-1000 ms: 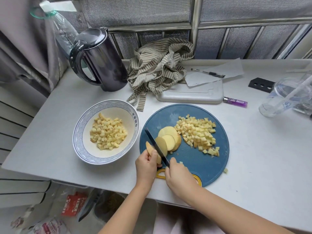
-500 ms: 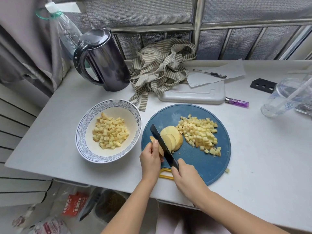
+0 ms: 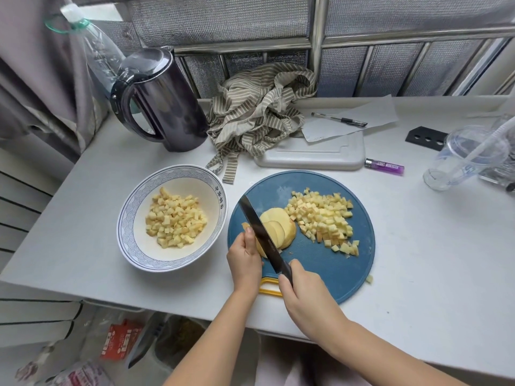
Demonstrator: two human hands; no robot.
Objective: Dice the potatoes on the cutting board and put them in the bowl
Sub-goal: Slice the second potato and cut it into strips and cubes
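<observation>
Right hand [image 3: 303, 296] wrapped round knife [image 3: 262, 232] handle; left hand [image 3: 243, 257] pinching potato piece [image 3: 260, 250] on blue cutting board [image 3: 334, 271]; slices [image 3: 278, 227], dice [image 3: 323, 218] alongside; bowl [image 3: 133, 240] left, holding dice.

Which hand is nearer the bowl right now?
Left. The left hand holds the potato just right of the bowl; the right hand grips the knife farther right.

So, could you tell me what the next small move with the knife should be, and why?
Probably press the knife down through the potato piece to take off one more slice. The right hand grips the knife with its blade across that piece, the left hand holds it, and cut slices lie fanned beside the blade.
</observation>
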